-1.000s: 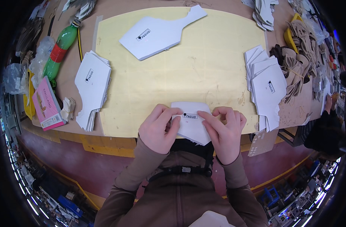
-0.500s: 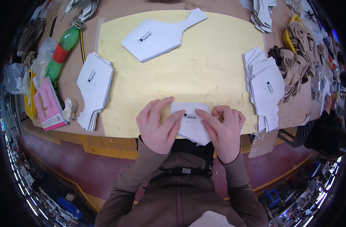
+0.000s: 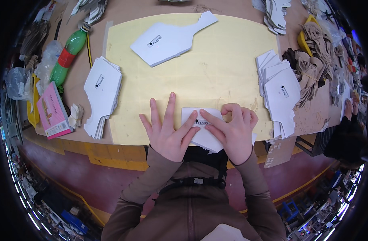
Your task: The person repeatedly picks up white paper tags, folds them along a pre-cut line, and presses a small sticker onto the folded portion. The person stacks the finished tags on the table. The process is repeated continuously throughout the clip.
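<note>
A white flat cut piece [image 3: 207, 138] lies at the near edge of the yellow board, its small dark printed label [image 3: 201, 122] facing up. My left hand [image 3: 168, 134] has its fingers spread; its index fingertip and thumb rest at the label's left part, the other fingers stretching over the board. My right hand [image 3: 234, 134] sets its index finger and thumb on the label, above and below it, with the remaining fingers curled. The right hand covers part of the piece, and a white corner shows beyond it. Farther off lies a bigger white piece [image 3: 168, 42] with the same kind of label.
Stacks of labelled white pieces flank the board [image 3: 216, 80]: a left stack [image 3: 103, 86] and a right stack [image 3: 281, 90]. Beyond the left one are a green bottle [image 3: 73, 46] and a pink notebook [image 3: 52, 106]. Brown cut parts [image 3: 314, 70] spill by a yellow tray at right.
My left fingers have spread out and reached forward. My right index finger and thumb have shifted left over the label. The white piece has hardly moved.
</note>
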The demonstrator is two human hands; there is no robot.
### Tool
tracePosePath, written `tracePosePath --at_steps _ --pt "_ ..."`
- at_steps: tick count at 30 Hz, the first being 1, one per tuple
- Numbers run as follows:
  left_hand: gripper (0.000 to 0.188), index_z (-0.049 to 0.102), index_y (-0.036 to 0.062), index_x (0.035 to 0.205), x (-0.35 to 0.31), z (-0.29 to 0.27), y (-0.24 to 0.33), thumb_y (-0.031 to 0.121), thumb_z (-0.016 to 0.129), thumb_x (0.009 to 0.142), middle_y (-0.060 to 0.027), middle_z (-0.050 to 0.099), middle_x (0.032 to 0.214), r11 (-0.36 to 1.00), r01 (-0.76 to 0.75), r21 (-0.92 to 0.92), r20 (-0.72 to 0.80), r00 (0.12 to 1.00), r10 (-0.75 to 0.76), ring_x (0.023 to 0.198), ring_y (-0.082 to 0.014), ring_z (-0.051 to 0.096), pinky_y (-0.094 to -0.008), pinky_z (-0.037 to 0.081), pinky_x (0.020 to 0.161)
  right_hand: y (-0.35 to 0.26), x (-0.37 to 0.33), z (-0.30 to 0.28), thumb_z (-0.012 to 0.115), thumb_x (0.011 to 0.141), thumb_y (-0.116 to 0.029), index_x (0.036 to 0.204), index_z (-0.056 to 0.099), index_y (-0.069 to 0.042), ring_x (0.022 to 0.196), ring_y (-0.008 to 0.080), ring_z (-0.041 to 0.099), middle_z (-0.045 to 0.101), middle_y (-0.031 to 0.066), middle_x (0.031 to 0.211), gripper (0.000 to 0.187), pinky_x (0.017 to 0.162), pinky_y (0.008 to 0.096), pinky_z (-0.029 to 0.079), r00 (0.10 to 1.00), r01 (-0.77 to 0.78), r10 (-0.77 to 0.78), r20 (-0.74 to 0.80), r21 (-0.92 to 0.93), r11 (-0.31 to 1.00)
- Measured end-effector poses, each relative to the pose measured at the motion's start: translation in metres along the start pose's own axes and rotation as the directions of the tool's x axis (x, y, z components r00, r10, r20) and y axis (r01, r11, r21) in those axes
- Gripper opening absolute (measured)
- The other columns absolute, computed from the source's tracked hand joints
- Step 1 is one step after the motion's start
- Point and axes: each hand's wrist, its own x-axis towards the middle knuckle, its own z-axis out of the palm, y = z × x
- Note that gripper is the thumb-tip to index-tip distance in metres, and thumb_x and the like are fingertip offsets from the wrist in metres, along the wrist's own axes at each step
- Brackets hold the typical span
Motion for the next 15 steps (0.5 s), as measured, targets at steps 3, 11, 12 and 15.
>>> tracePosePath --at_steps 3,11,12,15 --pt "0.039 0.072 0.0358 0.128 -0.001 0.000 -0.002 0.043 0.074 0.090 -0.0132 0.036 0.163 1.000 -0.003 0.001 0.002 1.000 0.003 0.149 -0.0536 0.021 -0.0801 0.015 0.108 0.007 -0.005 -0.009 0.077 0.081 -0.033 0.120 0.077 -0.033 0.107 0.0229 0.047 0.051 0.0009 0.109 0.038 0.099 0.0453 0.028 1.000 0.001 -0.001 0.021 -0.011 1.000" --pt "0.038 0.072 0.0360 0.128 -0.002 0.004 -0.001 0.042 0.074 0.090 -0.0140 0.033 0.164 1.000 0.001 -0.018 -0.013 1.000 -0.001 0.150 -0.0547 0.019 -0.0814 0.013 0.107 0.002 0.003 0.005 0.080 0.079 -0.033 0.116 0.078 -0.032 0.111 0.0246 0.048 0.054 0.0017 0.113 0.037 0.100 0.0451 0.028 0.997 0.056 -0.055 -0.060 0.027 0.998" --pt "0.038 0.072 0.0361 0.128 -0.002 0.003 -0.001 0.042 0.074 0.090 -0.0141 0.033 0.164 1.000 0.001 -0.024 -0.013 1.000 -0.001 0.150 -0.0546 0.019 -0.0814 0.013 0.107 0.003 0.004 0.005 0.080 0.079 -0.033 0.116 0.078 -0.031 0.112 0.0248 0.048 0.054 0.0019 0.114 0.037 0.100 0.0450 0.028 0.996 0.063 -0.061 -0.062 0.022 0.998" --pt "0.037 0.072 0.0371 0.128 -0.003 0.002 -0.002 0.041 0.073 0.091 -0.0144 0.032 0.165 1.000 0.005 -0.023 -0.012 1.000 -0.005 0.150 -0.0547 0.018 -0.0815 0.013 0.108 0.006 0.004 0.002 0.080 0.079 -0.033 0.116 0.078 -0.031 0.113 0.0253 0.049 0.056 0.0024 0.116 0.038 0.101 0.0451 0.029 0.995 0.085 -0.085 -0.043 0.006 0.996"
